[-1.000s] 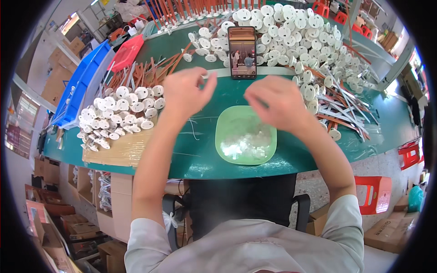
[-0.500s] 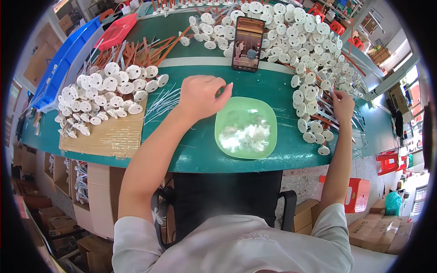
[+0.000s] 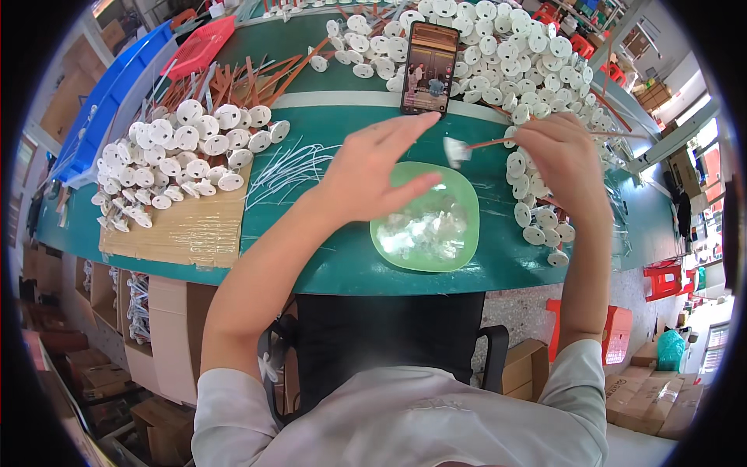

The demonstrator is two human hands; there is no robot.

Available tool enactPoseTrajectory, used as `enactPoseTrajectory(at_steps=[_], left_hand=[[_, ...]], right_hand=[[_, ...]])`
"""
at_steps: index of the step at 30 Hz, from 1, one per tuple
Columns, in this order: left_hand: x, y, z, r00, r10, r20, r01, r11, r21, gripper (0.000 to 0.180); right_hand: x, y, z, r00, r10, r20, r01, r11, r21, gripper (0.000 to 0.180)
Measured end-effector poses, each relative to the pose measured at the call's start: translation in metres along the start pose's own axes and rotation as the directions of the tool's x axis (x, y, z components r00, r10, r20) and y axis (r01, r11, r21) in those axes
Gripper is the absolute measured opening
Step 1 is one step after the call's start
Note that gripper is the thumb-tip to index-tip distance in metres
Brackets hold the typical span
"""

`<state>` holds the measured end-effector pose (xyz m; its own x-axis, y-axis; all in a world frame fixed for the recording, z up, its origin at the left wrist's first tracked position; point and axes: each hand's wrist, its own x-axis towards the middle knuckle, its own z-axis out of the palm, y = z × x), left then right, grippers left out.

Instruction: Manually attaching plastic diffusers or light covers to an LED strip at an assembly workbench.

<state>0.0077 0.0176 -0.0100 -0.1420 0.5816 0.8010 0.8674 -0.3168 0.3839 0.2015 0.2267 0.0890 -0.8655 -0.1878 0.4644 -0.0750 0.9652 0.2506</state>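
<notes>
- Change over the last half second: right hand is in from the loose sticks at the table's right and now pinches one brown-red stick; fingers narrow on it
- Left hand goes from a near-closed curl to wide, thumb well apart from fingers, nothing visible in it
- Meaning, my read: one piece is out of the heap and up between both hands, not yet touched by the left
- White disc sits on the stick's end, left of the right hand, just beyond the left thumb tip
- Long axis runs roughly side to side; disc end points left toward the left hand, plain end sticks out right past the right hand
- Disc end looks slightly nearer the body; disc is blurred, exact face angle can't tell
- Green bowl of clear bits is nearer the body than the disc, partly under the left hand in view
- Phone is just beyond left fingertips
</notes>
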Motion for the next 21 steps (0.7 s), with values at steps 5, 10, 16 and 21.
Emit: enactPoseTrajectory(at_steps=[5,10,16,21], left_hand=[[-0.010,-0.002,0.004,0.984,0.008,0.177,-0.033,0.990,0.136,0.046],[-0.001,0.003,-0.002,0.986,-0.159,0.047,0.160,0.986,-0.036,0.029],[-0.002,0.019,0.009,0.686,-0.638,0.351,0.539,0.122,-0.833,0.029],[-0.008,0.006,0.000,0.760,-0.421,0.495,0.639,0.345,-0.687,0.047]], right_hand=[[0.039,-0.036,0.016,0.959,-0.214,-0.188,0.209,0.977,-0.048,0.016],[0.042,-0.053,0.044,0.700,-0.303,-0.646,0.269,0.951,-0.154,0.026],[0.036,-0.074,0.097,0.768,-0.056,-0.637,0.282,0.924,0.259,0.039],[0.026,-0.068,0.095,0.777,-0.046,-0.627,0.338,0.872,0.355,0.031]])
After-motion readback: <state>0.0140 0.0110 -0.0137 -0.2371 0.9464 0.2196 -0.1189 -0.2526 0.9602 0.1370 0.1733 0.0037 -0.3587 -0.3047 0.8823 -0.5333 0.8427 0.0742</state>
